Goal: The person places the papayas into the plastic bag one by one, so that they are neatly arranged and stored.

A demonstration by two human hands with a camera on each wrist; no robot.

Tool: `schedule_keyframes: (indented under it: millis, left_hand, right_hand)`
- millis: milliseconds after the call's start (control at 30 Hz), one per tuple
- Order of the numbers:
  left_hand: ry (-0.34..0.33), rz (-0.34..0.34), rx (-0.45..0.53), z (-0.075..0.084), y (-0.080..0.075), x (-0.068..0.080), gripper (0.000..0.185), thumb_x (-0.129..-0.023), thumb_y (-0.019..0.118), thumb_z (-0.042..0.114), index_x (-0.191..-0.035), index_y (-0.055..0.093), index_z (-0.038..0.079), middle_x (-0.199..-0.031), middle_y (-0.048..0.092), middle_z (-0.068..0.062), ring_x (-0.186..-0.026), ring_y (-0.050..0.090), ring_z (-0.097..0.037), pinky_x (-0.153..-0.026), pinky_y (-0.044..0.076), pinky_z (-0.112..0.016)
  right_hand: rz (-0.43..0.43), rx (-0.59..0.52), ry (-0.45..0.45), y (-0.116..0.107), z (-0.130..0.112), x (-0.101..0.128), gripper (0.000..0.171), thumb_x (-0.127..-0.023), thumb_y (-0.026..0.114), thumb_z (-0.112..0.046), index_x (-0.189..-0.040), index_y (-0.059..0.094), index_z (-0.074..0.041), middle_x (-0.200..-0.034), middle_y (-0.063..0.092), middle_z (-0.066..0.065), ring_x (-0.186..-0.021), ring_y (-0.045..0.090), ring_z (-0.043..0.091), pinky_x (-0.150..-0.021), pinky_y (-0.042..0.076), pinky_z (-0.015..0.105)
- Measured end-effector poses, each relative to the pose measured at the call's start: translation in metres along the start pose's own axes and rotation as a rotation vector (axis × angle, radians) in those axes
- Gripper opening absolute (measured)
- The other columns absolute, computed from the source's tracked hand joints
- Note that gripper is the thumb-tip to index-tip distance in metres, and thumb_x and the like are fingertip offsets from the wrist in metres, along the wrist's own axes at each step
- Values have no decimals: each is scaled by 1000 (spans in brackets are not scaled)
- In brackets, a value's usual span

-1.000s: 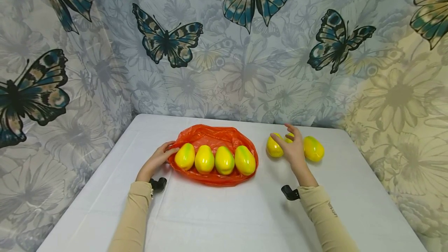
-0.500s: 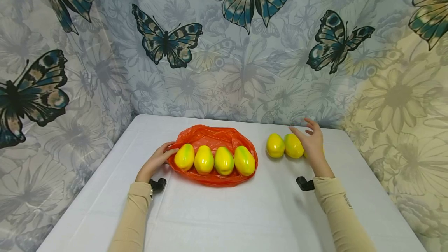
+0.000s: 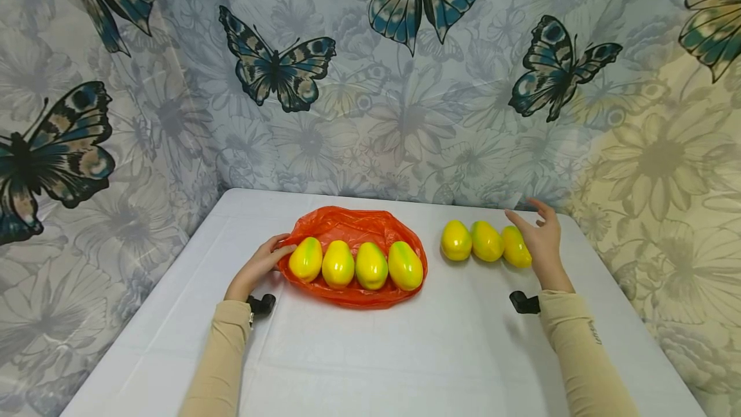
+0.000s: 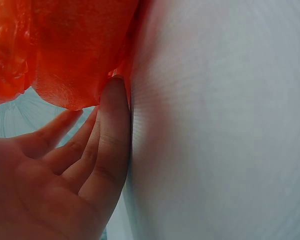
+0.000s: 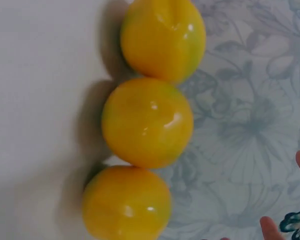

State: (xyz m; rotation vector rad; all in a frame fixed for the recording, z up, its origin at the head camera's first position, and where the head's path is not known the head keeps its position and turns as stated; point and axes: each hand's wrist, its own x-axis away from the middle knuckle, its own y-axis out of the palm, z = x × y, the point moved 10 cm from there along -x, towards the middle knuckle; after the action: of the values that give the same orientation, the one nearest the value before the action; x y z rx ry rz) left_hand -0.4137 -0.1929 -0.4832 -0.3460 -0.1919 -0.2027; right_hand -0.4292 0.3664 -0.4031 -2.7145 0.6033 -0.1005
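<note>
Resting at the orange bag's (image 3: 353, 227) left rim, the left hand (image 3: 257, 267) lies relaxed, fingers touching the plastic. Four mangoes (image 3: 355, 264) sit inside, long axes pointing away from the person. Three mangoes (image 3: 485, 241) remain on the desk (image 3: 405, 352), similarly aligned; the right hand (image 3: 543, 244) hovers spread beside the rightmost, gripping nothing.

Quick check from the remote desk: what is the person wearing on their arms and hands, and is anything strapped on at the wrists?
Both arms wear long, close-fitting beige sleeves: the left sleeve and the right sleeve, which has small dark lettering near the cuff. The left hand and right hand are bare: no gloves, rings or watch show. A small black device sits at each wrist, one left and one right. No cables visible.
</note>
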Motion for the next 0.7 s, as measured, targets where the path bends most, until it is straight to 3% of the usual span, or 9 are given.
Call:
schedule_keyframes:
  millis: [133,367,700]
  left_hand:
    - [0,2,7,-3,-1,-3,64,-101,52,30,-151,26,0,-152,35,-27,-102,55,-22,-79,46,-24]
    - [25,35,-13,-30,-5,-26,70,-99,54,41,-152,27,6,-152,37,-23,-95,55,-16,-76,47,-23]
    - [12,33,-10,-31,-4,-26,70,-99,53,41,-152,26,6,-152,37,-22,-91,55,-14,-75,47,-24]
  right_hand:
    - [10,2,17,-4,9,-3,80,-91,64,-42,-155,24,-17,-165,9,11,-149,15,37,-119,21,53]
    - [2,-6,60,-5,27,-8,81,-92,62,-41,-156,20,-15,-165,4,13,-150,8,39,-121,17,52]
    - [-33,15,110,-4,66,-12,84,-95,58,-40,-158,10,-13,-164,-2,21,-149,8,44,-120,17,54]
